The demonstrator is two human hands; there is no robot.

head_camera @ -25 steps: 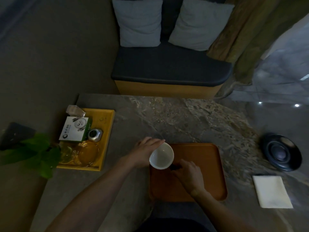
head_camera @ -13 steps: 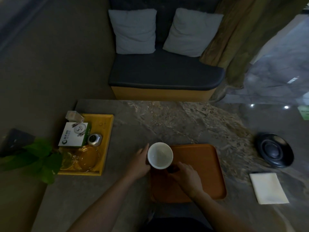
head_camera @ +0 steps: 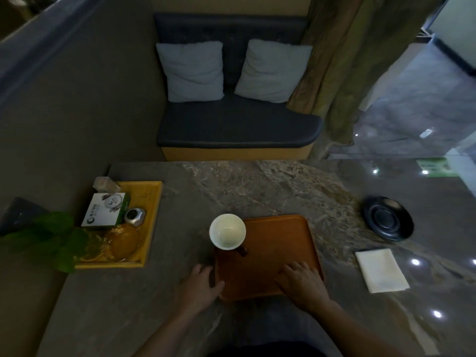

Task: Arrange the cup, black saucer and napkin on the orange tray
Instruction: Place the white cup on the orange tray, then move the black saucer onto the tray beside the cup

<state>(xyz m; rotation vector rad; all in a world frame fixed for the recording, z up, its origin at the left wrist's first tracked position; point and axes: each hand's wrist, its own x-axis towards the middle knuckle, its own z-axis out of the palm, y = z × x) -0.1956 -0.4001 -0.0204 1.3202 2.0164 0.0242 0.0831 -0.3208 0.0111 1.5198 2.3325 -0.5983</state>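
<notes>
We see a dim marble table point(head_camera: 257, 186) with an orange tray point(head_camera: 273, 256) lying near its front edge; the white cup point(head_camera: 227, 231) stands upright at the tray's far left corner, its mouth open toward us and a dark handle showing at its lower right; whether its base sits wholly inside the tray rim we cannot tell. Our left hand point(head_camera: 199, 286) lies flat on the table at the tray's near left corner, fingers loosely spread and touching the rim, gripping nothing that we can make out; our right hand point(head_camera: 301, 282) rests palm down on the tray's near right part, fingers extended and relaxed, holding nothing. Both hands are apart from the cup.

The black saucer point(head_camera: 388, 218) sits on the bare table well to the right of the tray, apart from it; the white napkin point(head_camera: 381, 270) lies folded flat on the table nearer to us, just in front of the saucer and also off the tray.

On the left side of the table a yellow tray point(head_camera: 152, 199) holds a white and green box point(head_camera: 107, 211), a small metal container point(head_camera: 134, 216) and some glassware point(head_camera: 121, 240); green leaves point(head_camera: 55, 240) overlap its left edge. Beyond the table stands a dark bench point(head_camera: 237, 124) with two pale cushions point(head_camera: 192, 70).
</notes>
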